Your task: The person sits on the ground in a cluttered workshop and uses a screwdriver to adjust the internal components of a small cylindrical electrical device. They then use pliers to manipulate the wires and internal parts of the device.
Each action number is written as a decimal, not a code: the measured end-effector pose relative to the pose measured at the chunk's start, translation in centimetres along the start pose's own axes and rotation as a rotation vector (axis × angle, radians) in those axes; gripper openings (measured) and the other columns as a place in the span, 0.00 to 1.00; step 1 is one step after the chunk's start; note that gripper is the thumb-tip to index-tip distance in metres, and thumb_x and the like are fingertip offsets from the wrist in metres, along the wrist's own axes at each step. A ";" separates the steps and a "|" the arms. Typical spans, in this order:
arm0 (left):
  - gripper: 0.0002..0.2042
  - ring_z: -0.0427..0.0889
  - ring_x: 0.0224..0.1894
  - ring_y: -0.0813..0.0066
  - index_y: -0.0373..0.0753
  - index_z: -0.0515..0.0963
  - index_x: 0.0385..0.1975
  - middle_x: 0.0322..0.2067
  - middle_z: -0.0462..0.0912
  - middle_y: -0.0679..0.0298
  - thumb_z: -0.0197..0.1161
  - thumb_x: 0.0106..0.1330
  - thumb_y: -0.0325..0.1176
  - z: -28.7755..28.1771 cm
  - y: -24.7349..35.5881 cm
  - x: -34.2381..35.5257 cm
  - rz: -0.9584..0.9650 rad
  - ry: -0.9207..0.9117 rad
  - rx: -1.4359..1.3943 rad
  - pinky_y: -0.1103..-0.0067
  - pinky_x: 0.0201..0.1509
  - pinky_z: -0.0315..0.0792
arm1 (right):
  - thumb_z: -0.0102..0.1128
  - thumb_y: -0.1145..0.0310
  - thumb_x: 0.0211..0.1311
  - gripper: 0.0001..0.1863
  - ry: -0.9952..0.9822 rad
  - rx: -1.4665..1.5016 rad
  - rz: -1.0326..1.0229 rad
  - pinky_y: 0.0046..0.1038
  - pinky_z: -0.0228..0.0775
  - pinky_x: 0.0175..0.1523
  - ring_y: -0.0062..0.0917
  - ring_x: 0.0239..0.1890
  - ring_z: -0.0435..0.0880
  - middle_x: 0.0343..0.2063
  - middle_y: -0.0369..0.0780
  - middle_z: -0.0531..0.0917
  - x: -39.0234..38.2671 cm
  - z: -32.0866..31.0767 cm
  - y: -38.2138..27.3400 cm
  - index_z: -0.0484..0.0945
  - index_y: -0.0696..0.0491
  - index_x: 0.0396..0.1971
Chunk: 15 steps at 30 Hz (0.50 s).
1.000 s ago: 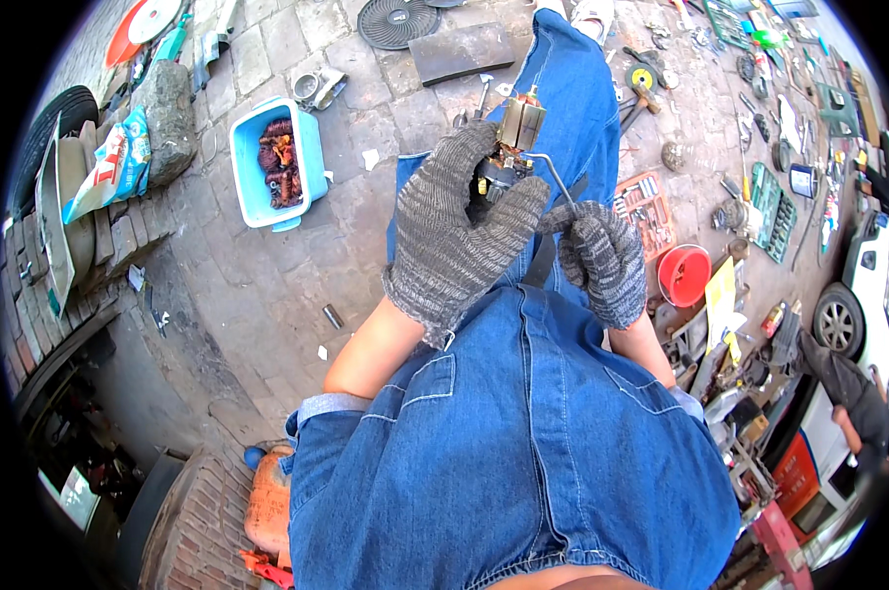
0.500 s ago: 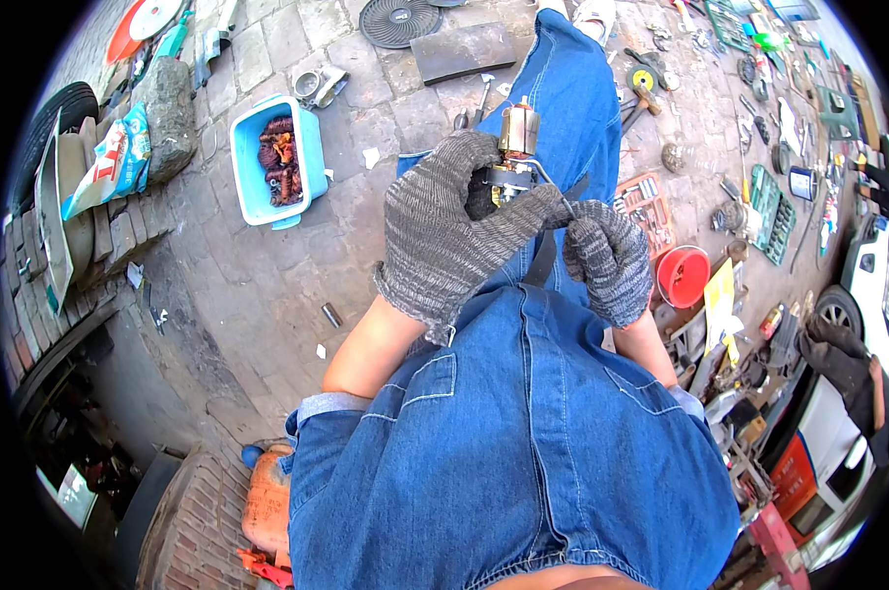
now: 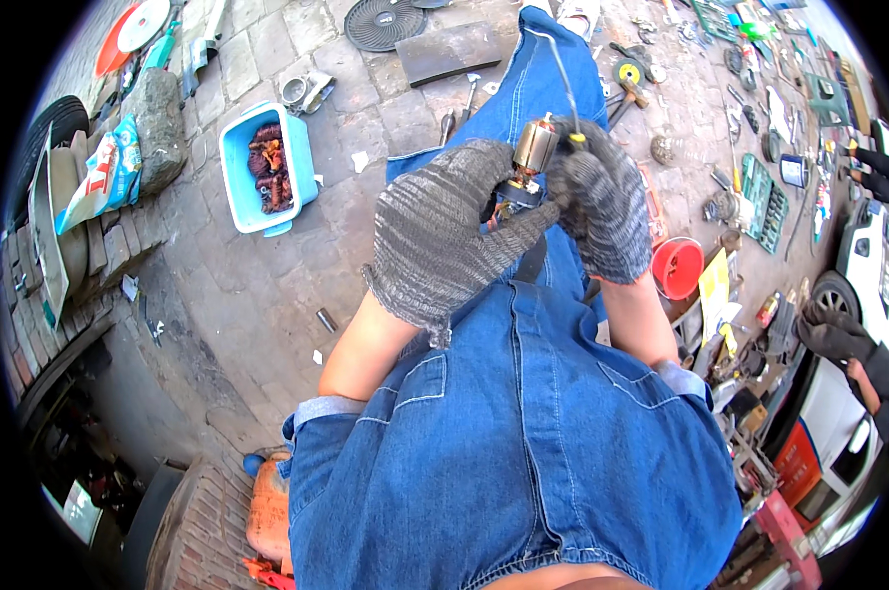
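Item 1, nearest: blue denim shirt and trousers (image 3: 523, 462) of the seated wearer, filling the lower frame; both sleeves turned back at the elbow.

Item 2: left hand (image 3: 444, 241), in a grey knitted work glove, fingers curled closed around the lower end of a small copper-coloured cylindrical motor armature with a dark base (image 3: 528, 162). Grip appears firm; the thumb side is hidden.

Item 3: right hand (image 3: 602, 211), same grey knitted glove, closed against the armature's upper right side, fingertips pinching near a thin grey wire (image 3: 565, 79) that rises from the part. Whether the fingers clamp the wire itself cannot be told.

Item 4: the armature sits between both gloves, held up over the lap, clear of the ground.

Status, as judged: the part is in hand and being worked at its wire end; the copper winding looks intact, so any stripping seems barely begun.

Item 5, beyond the knees: grey paved ground (image 3: 267, 295); light blue rectangular plastic tub holding reddish-brown scrap (image 3: 266, 167) to the left; red round plastic bowl (image 3: 678, 267) to the right; black round fan grille (image 3: 384, 22) at the far top.
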<state>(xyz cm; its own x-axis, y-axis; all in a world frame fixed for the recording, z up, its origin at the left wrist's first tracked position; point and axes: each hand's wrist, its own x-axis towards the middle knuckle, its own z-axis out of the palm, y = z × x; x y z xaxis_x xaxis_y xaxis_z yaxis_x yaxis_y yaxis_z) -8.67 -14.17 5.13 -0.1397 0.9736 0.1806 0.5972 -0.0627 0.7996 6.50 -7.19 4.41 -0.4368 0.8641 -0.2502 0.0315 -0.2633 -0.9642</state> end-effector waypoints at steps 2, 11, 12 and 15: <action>0.23 0.81 0.30 0.74 0.37 0.76 0.39 0.30 0.80 0.61 0.73 0.45 0.41 -0.1 0.0 0.1 0.070 -0.009 0.074 0.80 0.33 0.75 | 0.59 0.64 0.55 0.13 0.029 -0.058 0.070 0.16 0.66 0.29 0.12 0.25 0.73 0.24 0.32 0.77 0.6 0.8 -0.6 0.77 0.57 0.36; 0.32 0.80 0.36 0.71 0.36 0.70 0.50 0.37 0.79 0.58 0.73 0.44 0.42 1.0 -0.6 -0.1 0.054 0.208 -0.029 0.77 0.37 0.75 | 0.54 0.63 0.60 0.12 0.147 0.257 -0.012 0.11 0.61 0.24 0.09 0.22 0.70 0.24 0.32 0.77 0.1 1.2 0.4 0.75 0.55 0.38; 0.32 0.80 0.38 0.67 0.36 0.70 0.50 0.38 0.78 0.57 0.72 0.44 0.43 0.9 -0.5 -0.1 0.030 0.221 -0.067 0.75 0.38 0.75 | 0.54 0.62 0.60 0.13 0.165 0.284 -0.015 0.11 0.61 0.23 0.09 0.22 0.70 0.24 0.32 0.77 0.0 1.2 0.4 0.74 0.55 0.38; 0.32 0.80 0.40 0.66 0.36 0.70 0.50 0.40 0.78 0.55 0.72 0.44 0.44 0.7 -0.4 0.0 -0.059 0.171 -0.249 0.75 0.39 0.74 | 0.54 0.62 0.59 0.14 0.133 0.311 -0.001 0.10 0.61 0.23 0.09 0.22 0.71 0.25 0.32 0.77 -0.2 1.0 -0.1 0.74 0.55 0.39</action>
<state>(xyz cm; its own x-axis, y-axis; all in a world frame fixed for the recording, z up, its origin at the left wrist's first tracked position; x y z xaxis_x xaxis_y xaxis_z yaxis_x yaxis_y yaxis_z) -8.30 -14.01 4.42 -0.3117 0.9275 0.2064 0.3750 -0.0795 0.9236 5.72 -7.77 4.64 -0.3144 0.9075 -0.2784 -0.2540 -0.3630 -0.8965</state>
